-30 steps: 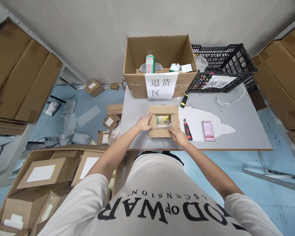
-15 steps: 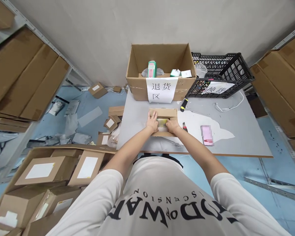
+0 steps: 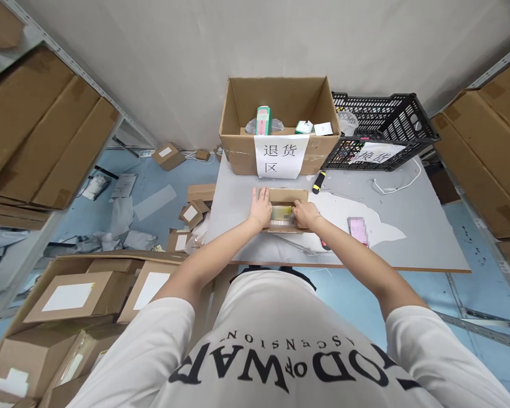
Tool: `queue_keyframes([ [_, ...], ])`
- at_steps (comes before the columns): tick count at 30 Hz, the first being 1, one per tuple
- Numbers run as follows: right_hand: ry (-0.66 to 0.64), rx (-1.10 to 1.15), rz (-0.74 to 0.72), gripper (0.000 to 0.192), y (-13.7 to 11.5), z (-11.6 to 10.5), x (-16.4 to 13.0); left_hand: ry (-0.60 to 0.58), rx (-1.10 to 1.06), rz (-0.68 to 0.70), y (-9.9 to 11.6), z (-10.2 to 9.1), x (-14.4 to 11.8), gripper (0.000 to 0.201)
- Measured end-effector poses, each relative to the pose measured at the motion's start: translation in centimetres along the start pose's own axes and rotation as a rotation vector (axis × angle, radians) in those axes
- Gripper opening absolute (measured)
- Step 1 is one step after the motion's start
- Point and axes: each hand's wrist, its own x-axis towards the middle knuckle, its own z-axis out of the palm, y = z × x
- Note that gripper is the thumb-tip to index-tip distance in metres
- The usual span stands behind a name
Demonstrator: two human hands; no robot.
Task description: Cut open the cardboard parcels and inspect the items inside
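Cardboard parcel lies on the table, left hand and right hand spread flat on its flaps.

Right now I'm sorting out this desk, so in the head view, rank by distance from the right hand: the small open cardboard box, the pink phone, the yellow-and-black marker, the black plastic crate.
1. Small open cardboard box: touched by the right hand.
2. Yellow-and-black marker and pink phone: too close to call; marker behind, phone to the right.
3. Black plastic crate: far back right.
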Motion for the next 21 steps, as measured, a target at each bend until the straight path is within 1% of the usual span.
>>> queue_keyframes([
  [2,0.024,-0.022,0.005,0.034,0.9,-0.3,-1.1,0.001,-0.012,-0.001,-1.0,-0.2,-0.7,0.052],
  [4,0.044,-0.038,0.013,0.037,2.0,-0.2,-2.2,-0.024,0.007,0.002,-2.0,0.0,-1.3,0.055],
  [6,0.069,-0.013,0.029,0.05,3.1,0.5,-3.2,-0.066,0.024,-0.008,-2.6,0.5,-1.9,0.069],
  [9,0.101,0.038,0.091,0.075,4.5,2.4,-4.4,-0.127,-0.049,-0.065,-3.0,1.5,-2.7,0.094],
  [11,0.067,0.073,0.151,0.086,5.1,4.0,-4.8,-0.171,-0.117,-0.102,-3.2,2.1,-3.2,0.106],
  [14,-0.034,0.164,0.189,0.098,5.5,6.0,-5.0,-0.248,-0.193,-0.117,-3.3,3.2,-3.8,0.116],
  [16,-0.076,0.248,0.17,0.106,5.5,7.1,-4.9,-0.28,-0.238,-0.115,-3.3,4.3,-4.1,0.121],
  [18,-0.09,0.357,0.126,0.114,5.6,8.0,-4.7,-0.284,-0.296,-0.113,-3.3,5.5,-4.3,0.127],
  [21,-0.066,0.545,0.068,0.125,5.5,9.2,-4.3,-0.257,-0.439,-0.115,-2.9,7.6,-4.5,0.137],
])
